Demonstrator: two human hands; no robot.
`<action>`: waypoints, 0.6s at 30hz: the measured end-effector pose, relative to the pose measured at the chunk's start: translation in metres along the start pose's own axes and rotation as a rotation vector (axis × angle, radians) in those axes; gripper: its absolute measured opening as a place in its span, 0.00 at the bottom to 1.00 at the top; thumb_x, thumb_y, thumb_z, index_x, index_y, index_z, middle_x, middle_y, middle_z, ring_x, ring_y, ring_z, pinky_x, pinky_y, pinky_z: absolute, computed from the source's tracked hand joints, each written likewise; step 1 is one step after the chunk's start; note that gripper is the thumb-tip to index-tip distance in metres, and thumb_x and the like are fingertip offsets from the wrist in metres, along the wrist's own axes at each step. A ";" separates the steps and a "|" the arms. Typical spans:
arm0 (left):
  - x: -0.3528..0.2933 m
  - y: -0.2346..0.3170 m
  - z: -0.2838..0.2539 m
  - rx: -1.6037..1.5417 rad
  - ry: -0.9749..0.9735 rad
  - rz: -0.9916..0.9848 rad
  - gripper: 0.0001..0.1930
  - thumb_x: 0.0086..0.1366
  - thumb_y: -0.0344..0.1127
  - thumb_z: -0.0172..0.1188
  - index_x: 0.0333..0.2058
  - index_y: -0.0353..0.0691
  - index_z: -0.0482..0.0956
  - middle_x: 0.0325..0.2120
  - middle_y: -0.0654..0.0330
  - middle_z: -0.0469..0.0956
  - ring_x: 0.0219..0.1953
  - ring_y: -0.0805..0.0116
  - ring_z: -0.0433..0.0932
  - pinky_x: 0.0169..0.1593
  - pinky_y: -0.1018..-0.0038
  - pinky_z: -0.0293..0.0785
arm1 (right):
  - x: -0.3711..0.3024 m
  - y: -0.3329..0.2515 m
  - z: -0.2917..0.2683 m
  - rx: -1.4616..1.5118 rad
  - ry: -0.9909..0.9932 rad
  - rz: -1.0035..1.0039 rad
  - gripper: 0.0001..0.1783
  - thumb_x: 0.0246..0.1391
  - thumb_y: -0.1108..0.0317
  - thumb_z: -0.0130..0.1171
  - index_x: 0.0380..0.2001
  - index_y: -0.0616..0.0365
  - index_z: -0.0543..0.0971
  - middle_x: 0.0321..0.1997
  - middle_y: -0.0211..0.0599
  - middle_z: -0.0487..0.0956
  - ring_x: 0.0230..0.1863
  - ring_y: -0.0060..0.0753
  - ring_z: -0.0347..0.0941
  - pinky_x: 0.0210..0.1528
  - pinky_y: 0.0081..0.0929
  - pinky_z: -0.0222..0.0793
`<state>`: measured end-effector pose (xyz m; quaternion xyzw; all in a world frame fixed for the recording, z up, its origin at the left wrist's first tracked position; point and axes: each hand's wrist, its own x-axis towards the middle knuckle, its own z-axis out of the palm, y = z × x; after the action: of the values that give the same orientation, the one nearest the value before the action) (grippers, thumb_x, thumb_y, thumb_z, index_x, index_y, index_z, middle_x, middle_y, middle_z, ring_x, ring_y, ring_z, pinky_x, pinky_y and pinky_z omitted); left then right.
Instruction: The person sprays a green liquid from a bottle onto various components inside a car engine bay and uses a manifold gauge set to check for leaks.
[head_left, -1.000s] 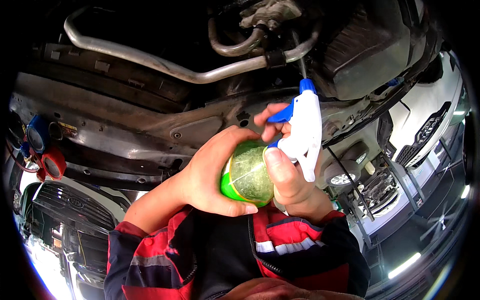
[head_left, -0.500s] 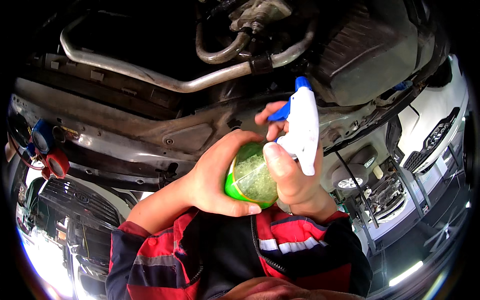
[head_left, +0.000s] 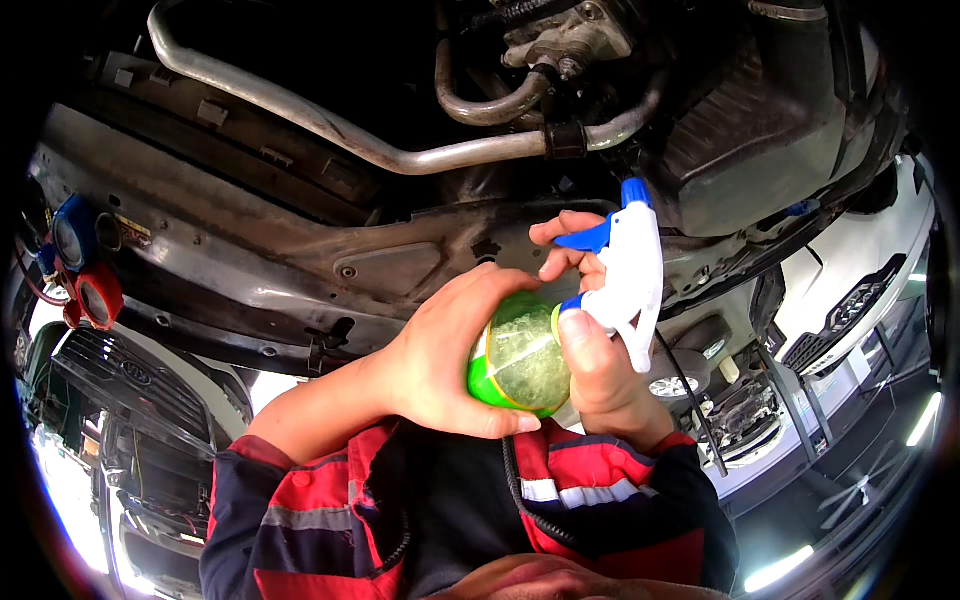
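In front of my chest, a spray bottle (head_left: 530,362) with a green-banded clear body lies tilted, cloudy bubbles inside. My left hand (head_left: 437,362) wraps round its body, the thumb along the near side. Closed round the bottle's neck is my right hand (head_left: 603,378), thumb on the near side. The white spray head (head_left: 634,270) rises above that hand, its blue nozzle (head_left: 634,191) toward the vehicle's underside. Fingers of the right hand lie by the blue trigger (head_left: 587,238); whether they press it I cannot tell.
Close overhead is a vehicle's dirty underside, with a bent metal pipe (head_left: 400,157), a dark cross panel (head_left: 250,245) and a ribbed black pan (head_left: 745,160). Blue (head_left: 73,232) and red gauges (head_left: 99,298) hang at the left. Other cars stand on both sides.
The bottle and both hands sit slightly farther right and lower in view. The underside has also shifted right in the picture. Both hands keep their hold.
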<state>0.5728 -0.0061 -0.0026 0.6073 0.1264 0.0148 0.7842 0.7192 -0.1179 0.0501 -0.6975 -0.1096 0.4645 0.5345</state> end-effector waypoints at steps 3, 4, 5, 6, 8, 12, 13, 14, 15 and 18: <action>-0.003 0.001 -0.002 0.057 -0.006 0.019 0.50 0.37 0.52 0.80 0.57 0.31 0.67 0.40 0.47 0.73 0.40 0.46 0.74 0.46 0.58 0.71 | -0.004 0.006 0.001 -0.046 -0.066 -0.121 0.37 0.49 0.66 0.63 0.61 0.70 0.65 0.59 0.52 0.70 0.48 0.32 0.70 0.51 0.30 0.69; -0.004 0.002 -0.002 0.062 -0.010 0.016 0.50 0.37 0.52 0.80 0.57 0.31 0.67 0.40 0.47 0.73 0.40 0.46 0.74 0.46 0.58 0.71 | -0.006 0.006 0.000 -0.043 -0.066 -0.112 0.37 0.49 0.66 0.63 0.61 0.70 0.65 0.59 0.52 0.70 0.48 0.32 0.70 0.51 0.30 0.69; -0.006 0.002 -0.002 0.064 -0.022 0.015 0.50 0.37 0.52 0.79 0.56 0.31 0.67 0.39 0.47 0.72 0.39 0.46 0.74 0.45 0.58 0.71 | -0.009 0.007 0.000 -0.046 -0.082 -0.117 0.37 0.48 0.67 0.63 0.60 0.71 0.65 0.59 0.53 0.70 0.47 0.32 0.70 0.51 0.30 0.69; -0.007 0.002 -0.001 0.062 -0.036 0.013 0.50 0.37 0.52 0.79 0.56 0.30 0.67 0.38 0.47 0.72 0.38 0.47 0.73 0.44 0.58 0.71 | -0.011 0.007 -0.001 -0.049 -0.098 -0.122 0.37 0.48 0.67 0.63 0.60 0.71 0.65 0.60 0.54 0.70 0.46 0.32 0.70 0.51 0.31 0.69; -0.008 0.003 0.001 0.076 -0.039 0.019 0.50 0.37 0.52 0.80 0.56 0.30 0.67 0.38 0.47 0.72 0.38 0.47 0.73 0.44 0.58 0.71 | -0.014 0.008 -0.003 -0.088 -0.110 -0.142 0.37 0.47 0.68 0.63 0.60 0.71 0.65 0.59 0.54 0.71 0.46 0.33 0.70 0.51 0.31 0.69; -0.010 0.001 0.005 0.098 -0.023 0.055 0.50 0.37 0.51 0.80 0.56 0.30 0.67 0.39 0.47 0.72 0.38 0.47 0.73 0.43 0.58 0.71 | -0.019 0.015 -0.004 -0.075 -0.108 -0.151 0.38 0.47 0.69 0.63 0.61 0.72 0.64 0.60 0.55 0.70 0.47 0.34 0.70 0.52 0.32 0.69; -0.011 0.000 0.006 0.105 -0.025 0.057 0.50 0.37 0.51 0.80 0.56 0.30 0.67 0.39 0.47 0.72 0.38 0.47 0.73 0.43 0.58 0.71 | -0.020 0.017 -0.004 -0.071 -0.108 -0.169 0.38 0.48 0.69 0.63 0.61 0.72 0.64 0.60 0.55 0.70 0.48 0.35 0.70 0.52 0.33 0.69; -0.012 -0.001 0.007 0.111 -0.023 0.063 0.50 0.37 0.51 0.80 0.56 0.30 0.67 0.39 0.47 0.72 0.38 0.47 0.74 0.44 0.58 0.72 | -0.022 0.018 -0.005 -0.061 -0.104 -0.159 0.38 0.48 0.69 0.63 0.61 0.72 0.64 0.60 0.55 0.70 0.48 0.35 0.70 0.52 0.33 0.69; -0.013 -0.002 0.008 0.107 -0.021 0.062 0.50 0.37 0.51 0.80 0.56 0.30 0.67 0.40 0.47 0.73 0.39 0.46 0.74 0.44 0.58 0.72 | -0.023 0.020 -0.005 -0.080 -0.112 -0.169 0.38 0.48 0.70 0.63 0.62 0.71 0.63 0.60 0.55 0.70 0.49 0.36 0.70 0.53 0.33 0.69; -0.017 -0.004 0.011 0.114 -0.013 0.075 0.50 0.37 0.52 0.80 0.56 0.30 0.67 0.41 0.46 0.73 0.40 0.46 0.74 0.45 0.58 0.72 | -0.027 0.022 -0.007 -0.123 -0.138 -0.184 0.38 0.49 0.71 0.63 0.62 0.71 0.63 0.61 0.55 0.69 0.50 0.37 0.70 0.53 0.33 0.69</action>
<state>0.5582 -0.0206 -0.0008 0.6552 0.0993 0.0331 0.7481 0.7027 -0.1489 0.0452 -0.6823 -0.2378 0.4529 0.5223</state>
